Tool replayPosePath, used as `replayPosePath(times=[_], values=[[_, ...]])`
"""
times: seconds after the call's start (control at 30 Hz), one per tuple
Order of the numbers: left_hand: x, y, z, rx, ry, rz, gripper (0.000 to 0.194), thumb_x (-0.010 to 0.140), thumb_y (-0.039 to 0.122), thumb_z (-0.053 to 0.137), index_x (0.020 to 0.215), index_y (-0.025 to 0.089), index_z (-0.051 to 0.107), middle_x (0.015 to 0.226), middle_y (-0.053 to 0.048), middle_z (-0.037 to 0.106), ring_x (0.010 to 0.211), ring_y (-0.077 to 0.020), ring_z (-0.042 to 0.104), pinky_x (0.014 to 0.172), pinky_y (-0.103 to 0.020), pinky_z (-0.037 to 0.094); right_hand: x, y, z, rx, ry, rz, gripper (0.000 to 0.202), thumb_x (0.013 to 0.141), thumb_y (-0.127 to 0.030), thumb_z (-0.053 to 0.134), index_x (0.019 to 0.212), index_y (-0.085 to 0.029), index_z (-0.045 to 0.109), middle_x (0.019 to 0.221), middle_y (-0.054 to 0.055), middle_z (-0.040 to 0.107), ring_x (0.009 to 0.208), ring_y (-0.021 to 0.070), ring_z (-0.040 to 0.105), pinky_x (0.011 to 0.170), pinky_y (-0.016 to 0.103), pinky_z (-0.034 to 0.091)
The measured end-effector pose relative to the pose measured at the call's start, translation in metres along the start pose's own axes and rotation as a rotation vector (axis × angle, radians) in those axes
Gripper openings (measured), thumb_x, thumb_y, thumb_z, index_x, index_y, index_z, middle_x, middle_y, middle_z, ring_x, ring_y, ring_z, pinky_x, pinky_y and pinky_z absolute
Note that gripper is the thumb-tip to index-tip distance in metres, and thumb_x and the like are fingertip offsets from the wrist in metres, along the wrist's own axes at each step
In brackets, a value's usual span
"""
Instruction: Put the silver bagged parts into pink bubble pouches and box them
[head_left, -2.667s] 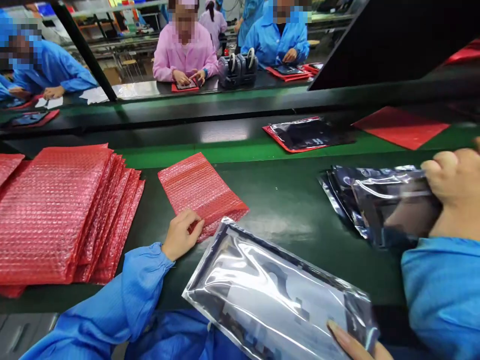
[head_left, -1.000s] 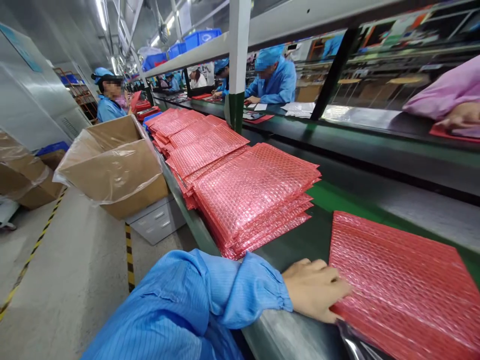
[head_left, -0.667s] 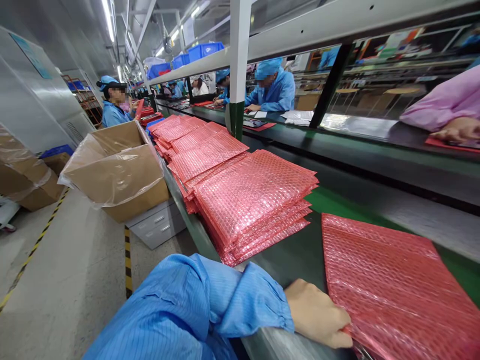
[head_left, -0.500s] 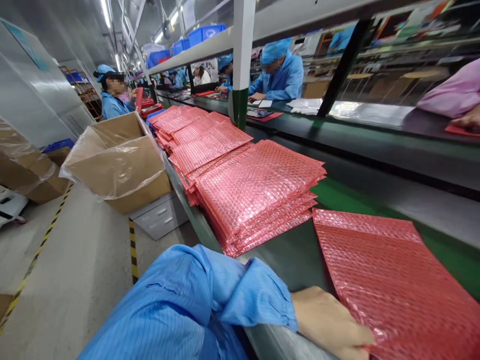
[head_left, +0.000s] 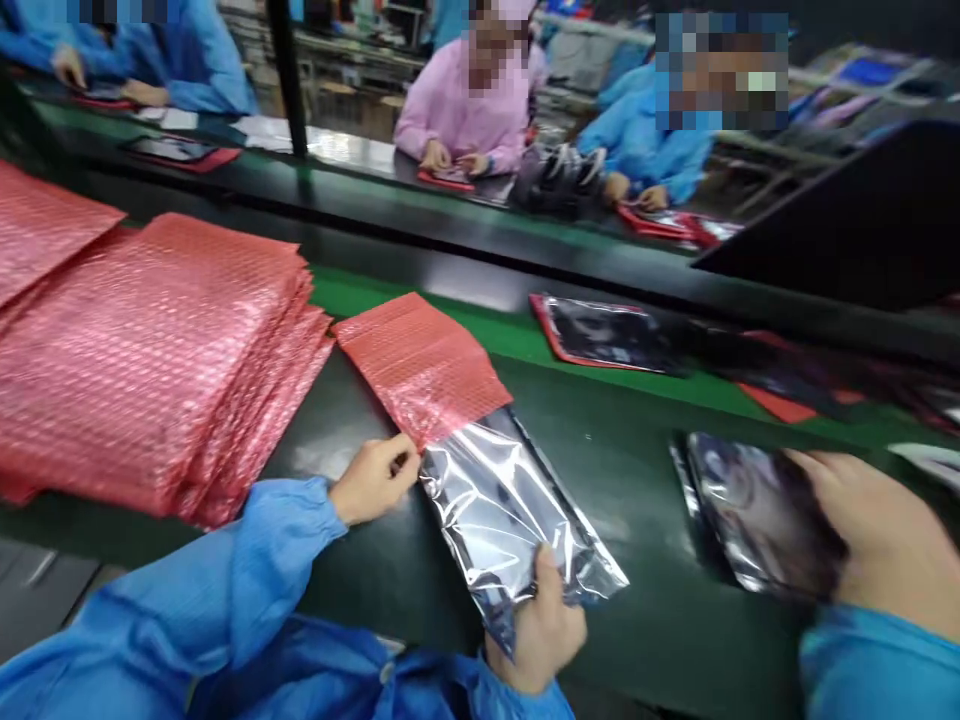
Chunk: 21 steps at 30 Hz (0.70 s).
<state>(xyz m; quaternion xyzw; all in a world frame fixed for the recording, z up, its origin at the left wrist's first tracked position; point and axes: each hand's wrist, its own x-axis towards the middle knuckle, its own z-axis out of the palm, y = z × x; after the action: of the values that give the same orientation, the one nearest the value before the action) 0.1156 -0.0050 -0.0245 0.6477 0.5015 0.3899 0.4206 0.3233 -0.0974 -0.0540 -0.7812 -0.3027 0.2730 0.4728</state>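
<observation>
While the left hand (head_left: 373, 480) pinched the open near corner of a red bubble pouch (head_left: 422, 362) between thumb and fingers, the right hand (head_left: 541, 628) gripped the near end of a silver bag (head_left: 508, 505), thumb on top and fingers curled under it. The silver bag lay near the front edge of the dark green table (head_left: 622, 470), roughly at its middle, with its long axis running from the near right towards the far left. Its far end pointed into the mouth of the red pouch and was already tucked a short way inside; most of its length showed outside. The pouch lay in line with the bag, its closed end pointing away towards the green strip at the back of the table.

At the table's left end sat a tall stack of red pouches (head_left: 157, 350), just beside the single pouch. Towards the right edge, a co-worker's hand (head_left: 877, 530) rested on another silver bag (head_left: 739, 510), the fingers blurred, so their grip could not be told. On the far strip lay a dark tablet on a red sheet (head_left: 607, 333).
</observation>
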Motion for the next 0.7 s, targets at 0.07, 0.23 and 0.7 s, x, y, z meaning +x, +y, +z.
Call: replayPosePath(times=[0.07, 0.23, 0.7], values=[[0.003, 0.002, 0.0, -0.327, 0.037, -0.173, 0.024, 0.081, 0.04, 0.053, 0.075, 0.019, 0.044, 0.067, 0.002, 0.055, 0.062, -0.0116, 0.056, 0.061, -0.026, 0.049, -0.004, -0.005, 0.01, 0.143, 0.122, 0.065, 0.059, 0.084, -0.06, 0.054, 0.099, -0.005, 0.065, 0.099, 0.015, 0.069, 0.093, 0.031, 0.064, 0.066, 0.031, 0.052], [0.01, 0.005, -0.004, -0.708, 0.152, -0.383, 0.065, 0.063, 0.037, 0.078, 0.113, 0.021, 0.041, 0.102, -0.003, 0.064, 0.077, -0.0135, 0.062, 0.069, -0.03, 0.053, -0.022, -0.006, 0.015, 0.338, -0.103, 0.036, 0.051, 0.08, -0.058, 0.06, 0.083, -0.008, 0.067, 0.072, 0.009, 0.068, 0.072, 0.0236, 0.064, 0.058, 0.027, 0.049], [0.009, 0.005, 0.001, -0.778, 0.353, -0.333, 0.058, 0.056, 0.028, 0.081, 0.107, 0.016, 0.057, 0.11, -0.007, 0.067, 0.098, -0.0225, 0.064, 0.087, -0.032, 0.048, -0.037, -0.012, 0.01, 0.332, -0.343, 0.086, 0.058, 0.078, -0.062, 0.059, 0.043, -0.021, 0.039, 0.033, -0.003, 0.037, 0.03, 0.0111, 0.037, 0.034, 0.024, 0.03]])
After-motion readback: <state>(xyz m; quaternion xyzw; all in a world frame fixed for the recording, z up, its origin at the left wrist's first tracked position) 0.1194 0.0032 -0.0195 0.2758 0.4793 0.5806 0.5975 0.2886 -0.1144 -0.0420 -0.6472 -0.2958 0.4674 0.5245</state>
